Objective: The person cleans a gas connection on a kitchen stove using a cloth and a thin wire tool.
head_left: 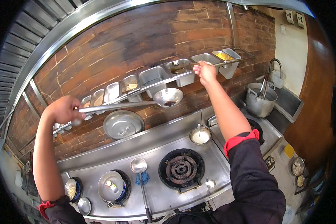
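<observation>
Raised at the left, my left hand (65,109) grips the long metal handle of a ladle. Its bowl (168,97), with some dark liquid in it, hangs below a row of steel bins (155,78) on a wall rail. My right hand (206,72) is up at the bins right of the dark-liquid one (180,76), fingers curled; what they hold, if anything, is too small to make out. A bin with yellow food (224,55) stands just beyond that hand.
Below are a bare burner (181,168), a pan (108,188) and a smaller pan (71,188) on flames, a bowl of white liquid (201,137), and another ladle (139,165) by a blue cloth (142,179). A large pot (258,104) stands right; a round lid (123,125) is against the bricks.
</observation>
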Available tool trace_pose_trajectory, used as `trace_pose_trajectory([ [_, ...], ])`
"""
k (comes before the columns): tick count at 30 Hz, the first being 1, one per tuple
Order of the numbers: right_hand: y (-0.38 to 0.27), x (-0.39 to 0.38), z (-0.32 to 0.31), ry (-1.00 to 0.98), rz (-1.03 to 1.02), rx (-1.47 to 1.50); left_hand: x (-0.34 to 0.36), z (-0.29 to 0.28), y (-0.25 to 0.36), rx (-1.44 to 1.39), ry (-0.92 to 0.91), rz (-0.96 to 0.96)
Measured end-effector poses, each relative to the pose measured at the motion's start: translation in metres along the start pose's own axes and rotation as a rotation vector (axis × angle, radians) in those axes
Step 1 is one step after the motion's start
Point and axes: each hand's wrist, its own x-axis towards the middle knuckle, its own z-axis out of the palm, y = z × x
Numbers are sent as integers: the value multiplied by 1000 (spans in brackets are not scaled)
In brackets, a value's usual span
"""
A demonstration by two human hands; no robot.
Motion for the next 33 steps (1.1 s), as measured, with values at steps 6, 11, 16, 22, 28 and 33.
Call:
trace_pose_trajectory([
  [6, -41, -63, 0, -209, -179, -4, 2, -2, 2, 23, 23, 36],
  [11, -42, -154, -30, -464, -641, -742, -7, -3, 2, 60, 73, 37],
  [16, -35, -182, -43, -728, -860, -1115, -14, 2, 4, 102, 106, 101],
  [22, -32, -186, -39, -742, -861, -1137, -18, 5, 4, 132, 115, 91],
  [28, -33, -186, -36, -704, -855, -1096, -24, 9, -4, 70, 113, 83],
  [33, -32, -185, -30, -683, -861, -1074, -27, 13, -11, 69, 106, 38],
])
